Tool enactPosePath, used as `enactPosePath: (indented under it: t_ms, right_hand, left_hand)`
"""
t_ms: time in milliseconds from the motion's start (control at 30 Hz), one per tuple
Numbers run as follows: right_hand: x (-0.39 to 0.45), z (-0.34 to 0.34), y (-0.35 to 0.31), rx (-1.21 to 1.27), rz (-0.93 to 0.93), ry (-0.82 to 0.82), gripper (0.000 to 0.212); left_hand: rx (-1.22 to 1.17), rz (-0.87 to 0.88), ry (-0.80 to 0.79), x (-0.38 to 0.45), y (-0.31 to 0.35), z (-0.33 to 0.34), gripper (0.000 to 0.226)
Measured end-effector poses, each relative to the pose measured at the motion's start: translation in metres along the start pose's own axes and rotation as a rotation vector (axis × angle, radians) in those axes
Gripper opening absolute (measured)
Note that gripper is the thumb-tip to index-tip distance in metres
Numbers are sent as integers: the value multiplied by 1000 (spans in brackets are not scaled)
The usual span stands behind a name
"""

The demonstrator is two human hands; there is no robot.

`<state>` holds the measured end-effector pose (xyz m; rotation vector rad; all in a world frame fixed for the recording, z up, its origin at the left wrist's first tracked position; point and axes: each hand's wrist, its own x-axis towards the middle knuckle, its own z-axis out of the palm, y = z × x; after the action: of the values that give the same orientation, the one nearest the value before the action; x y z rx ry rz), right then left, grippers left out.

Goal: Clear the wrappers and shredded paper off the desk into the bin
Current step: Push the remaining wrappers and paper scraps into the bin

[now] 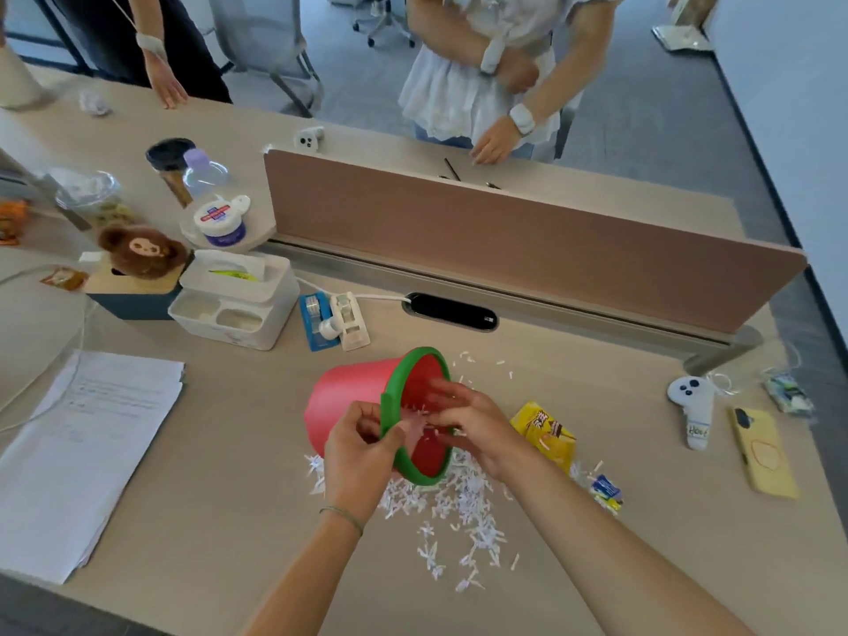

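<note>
A small red bin with a green rim lies tipped on its side on the desk, its mouth facing right. My left hand grips the green rim at its near side. My right hand is at the bin's mouth, fingers reaching inside among blurred white shreds. A pile of shredded paper lies on the desk below the bin, and a few scattered shreds lie behind it. A yellow wrapper lies just right of my right hand. A small blue and yellow wrapper lies further right.
A stack of papers sits at the left. A white organiser box and tape dispensers stand behind the bin. A white controller, a yellow phone and a small packet lie at the right. Two people stand beyond the divider.
</note>
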<state>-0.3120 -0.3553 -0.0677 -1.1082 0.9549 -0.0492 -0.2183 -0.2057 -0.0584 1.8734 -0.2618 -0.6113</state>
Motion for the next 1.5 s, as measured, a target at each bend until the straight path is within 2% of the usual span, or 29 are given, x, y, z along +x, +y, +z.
enactPosePath:
  t_ms: [100,200,267,333,400,500,600,700,800,867,1000,1100,1167,1267,1400,1500]
  right_hand:
    - [-5,-49,3,-17,-26,298,31]
    - [-2,-94,21,-100,15,462,29]
    - [1,-116,33,-295,23,532,34]
    - [4,-132,43,-540,30,549,49]
    - [9,-146,58,-731,70,522,74]
    - [15,-156,79,-859,97,446,101]
    - [18,-145,88,-965,88,359,106]
    - [18,-125,100,-1143,48,345,105]
    - [16,-112,110,-1295,-11,378,91]
    - [17,-109,113,-1336,-44,416,74]
    - [20,-110,114,-1325,-123,419,49]
    - [24,-116,111,-1300,-123,355,51]
    - [27,-118,105,-1164,-121,371,46]
    - [31,-119,94,-878,-19,435,28]
    - [25,-111,74,-598,69,413,32]
    - [16,-96,54,-367,43,382,33]
  left_hand:
    - [15,2,-21,-3,4,9,21]
    - [17,6,-43,-9,11,16,21]
    - [31,11,-48,-10,14,21,22]
    - [49,15,-46,-10,15,26,22]
    - [65,20,-43,-10,14,30,22]
    - [94,38,-47,-10,17,36,22]
    - [133,49,-53,-6,18,38,22]
    - [160,49,-44,-4,11,37,21]
    - [161,49,-43,-2,7,36,22]
    - [159,48,-45,0,7,35,25]
    - [145,51,-42,4,9,33,24]
    - [137,26,-38,9,8,31,21]
    - [118,4,-61,8,8,29,22]
    - [100,-3,-81,7,9,29,35]
    - [124,13,-78,8,5,28,23]
    - [120,18,-74,9,3,24,23]
